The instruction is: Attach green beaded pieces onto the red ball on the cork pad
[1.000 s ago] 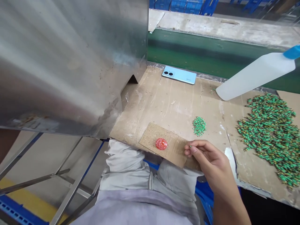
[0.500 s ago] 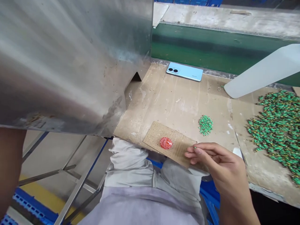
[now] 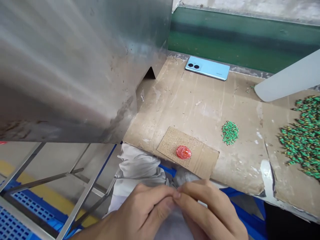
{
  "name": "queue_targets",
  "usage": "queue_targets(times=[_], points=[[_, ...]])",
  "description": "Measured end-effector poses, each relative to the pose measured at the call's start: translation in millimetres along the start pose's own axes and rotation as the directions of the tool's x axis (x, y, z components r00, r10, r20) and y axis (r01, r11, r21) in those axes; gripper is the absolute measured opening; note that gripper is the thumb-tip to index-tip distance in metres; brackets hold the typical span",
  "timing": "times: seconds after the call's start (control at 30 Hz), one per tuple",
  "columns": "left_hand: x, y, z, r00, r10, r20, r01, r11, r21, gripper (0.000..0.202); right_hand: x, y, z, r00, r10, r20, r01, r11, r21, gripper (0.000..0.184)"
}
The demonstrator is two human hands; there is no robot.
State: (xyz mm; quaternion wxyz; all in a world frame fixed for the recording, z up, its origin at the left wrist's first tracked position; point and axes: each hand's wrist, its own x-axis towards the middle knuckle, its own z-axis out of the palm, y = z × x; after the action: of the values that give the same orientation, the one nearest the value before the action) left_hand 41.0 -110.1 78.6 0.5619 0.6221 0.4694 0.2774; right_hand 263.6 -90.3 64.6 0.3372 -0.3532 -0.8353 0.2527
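My left hand [image 3: 147,211] and my right hand [image 3: 207,208] meet fingertip to fingertip above my lap. Both are closed in a pinch, and whatever is between the fingers is hidden. Just beyond them, a piece of cardboard [image 3: 205,160] lies at the table's edge, sprinkled with tiny grains. On it sits a small round red dish [image 3: 183,152] with a glossy surface. A small heap of tiny green pieces [image 3: 230,132] lies right of the cardboard. Farther right spreads a much larger pile of green pieces with yellowish and dark ends [image 3: 305,136].
A large sheet-metal housing [image 3: 82,73] blocks the left side. A light blue phone [image 3: 207,68] lies at the back, before a green belt [image 3: 220,40]. A white cylinder [image 3: 290,78] leans in from the right. Metal legs [image 3: 85,196] and a blue crate [image 3: 22,213] are below left.
My right hand has moved left and down from the cardboard, where it pinched a tiny green piece. My left hand has come in to meet it. The view has shifted slightly.
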Motion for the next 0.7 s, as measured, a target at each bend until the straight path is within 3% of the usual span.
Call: queue_targets(times=[0.17,0.27,0.37,0.47,0.7], points=[[13.3,-0.8,-5.8,0.999,0.026,-0.038,-0.026,1.000,0.008,0.025,-0.5,9.9,6.4,0.991,-0.097,0.093,0.100,0.995,-0.028,0.039],[16.9,-3.1,-7.5,0.997,0.070,-0.039,-0.068,0.996,0.054,0.024,2.4,12.9,8.7,0.998,-0.060,0.001,0.060,0.998,0.001,0.035],[21.0,-5.3,-4.2,0.982,0.171,-0.081,-0.163,0.981,0.102,0.019,6.4,13.2,9.2,0.997,0.037,-0.073,-0.026,0.990,0.140,0.028],[25.8,-7.2,-1.1,0.964,0.248,-0.098,-0.229,0.958,0.173,0.015,9.7,14.9,5.0,0.991,0.125,-0.039,-0.112,0.962,0.247,0.022],[35.5,-10.1,-5.2,0.962,0.269,-0.042,-0.255,0.945,0.206,0.014,14.1,21.7,-4.2,0.992,0.090,0.087,-0.102,0.985,0.142,0.014]])
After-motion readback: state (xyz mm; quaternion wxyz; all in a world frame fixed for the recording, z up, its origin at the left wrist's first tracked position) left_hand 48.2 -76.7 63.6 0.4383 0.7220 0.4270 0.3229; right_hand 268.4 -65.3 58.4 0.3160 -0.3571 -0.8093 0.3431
